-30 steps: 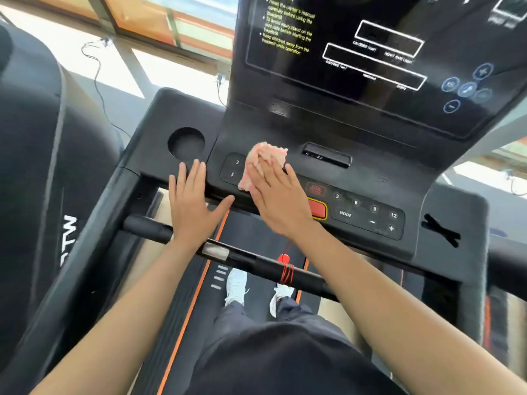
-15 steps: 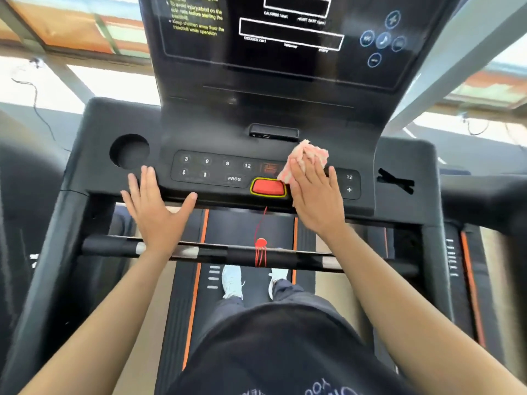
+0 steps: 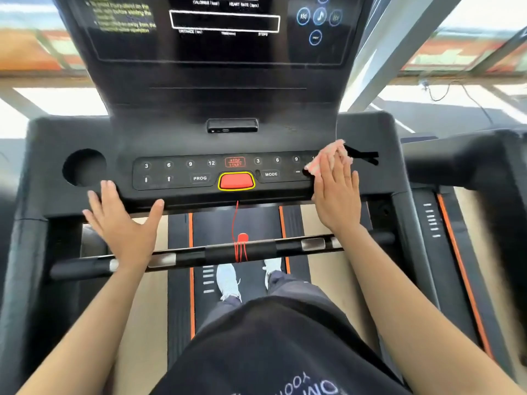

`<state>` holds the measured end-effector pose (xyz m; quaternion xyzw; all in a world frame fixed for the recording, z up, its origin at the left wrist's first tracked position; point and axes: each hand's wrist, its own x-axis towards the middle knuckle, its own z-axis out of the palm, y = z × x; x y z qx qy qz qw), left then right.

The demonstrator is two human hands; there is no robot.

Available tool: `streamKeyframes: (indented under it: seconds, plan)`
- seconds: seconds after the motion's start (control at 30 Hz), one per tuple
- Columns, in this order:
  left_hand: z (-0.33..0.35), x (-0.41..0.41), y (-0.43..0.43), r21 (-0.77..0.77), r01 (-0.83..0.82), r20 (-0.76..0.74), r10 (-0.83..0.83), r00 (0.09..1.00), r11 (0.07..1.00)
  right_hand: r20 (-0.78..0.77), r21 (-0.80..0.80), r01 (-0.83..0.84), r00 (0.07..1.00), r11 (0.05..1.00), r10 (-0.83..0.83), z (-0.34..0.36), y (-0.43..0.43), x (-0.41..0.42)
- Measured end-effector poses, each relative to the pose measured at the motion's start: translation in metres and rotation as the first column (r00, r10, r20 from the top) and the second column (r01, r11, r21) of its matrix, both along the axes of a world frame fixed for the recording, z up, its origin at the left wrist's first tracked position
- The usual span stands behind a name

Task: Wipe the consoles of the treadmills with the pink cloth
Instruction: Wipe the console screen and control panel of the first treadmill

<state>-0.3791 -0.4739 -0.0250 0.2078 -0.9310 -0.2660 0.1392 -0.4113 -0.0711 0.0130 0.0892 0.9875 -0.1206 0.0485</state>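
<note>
The black treadmill console [image 3: 176,138] fills the view, with a button strip and a red stop button [image 3: 236,181] in its middle. My right hand [image 3: 336,192] lies flat on the pink cloth [image 3: 332,155], pressing it onto the right end of the button strip, over the last keys. Only the cloth's upper edge shows past my fingers. My left hand [image 3: 122,223] rests flat with fingers spread on the console's front lip, left of the buttons, holding nothing.
A round cup hole [image 3: 84,167] sits at the console's left, a dark slot [image 3: 363,157] at its right. The dark display panel [image 3: 222,38] rises behind. A black handlebar [image 3: 242,250] with a red safety cord [image 3: 238,223] crosses below. Neighbouring treadmills flank both sides.
My right hand has slid the pink cloth rightward along the button strip, from its left part past the red button to the right end. The left hand stayed on the console's front lip.
</note>
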Motion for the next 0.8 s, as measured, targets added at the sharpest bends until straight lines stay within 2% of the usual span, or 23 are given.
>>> streamKeyframes:
  seconds: [0.13,0.3,0.63,0.8]
  plan:
    - [0.001,0.000,0.000,0.010,0.007,-0.009,-0.007,1.000,1.000,-0.051,-0.022,-0.010,0.999,1.000,0.009,-0.005,0.002,0.027]
    - [-0.002,0.000,-0.001,0.007,0.011,-0.029,-0.010,1.000,1.000,-0.034,-0.045,-0.127,0.991,0.991,0.126,-0.014,-0.015,0.047]
    - [-0.004,0.001,-0.006,0.024,0.022,-0.034,-0.021,0.999,0.999,-0.100,-0.021,-0.371,0.925,0.929,0.367,-0.010,-0.084,0.020]
    - [-0.005,0.005,-0.012,0.008,0.054,-0.017,-0.054,0.998,0.999,-0.082,-0.013,-0.475,0.878,0.880,0.472,-0.002,-0.127,0.002]
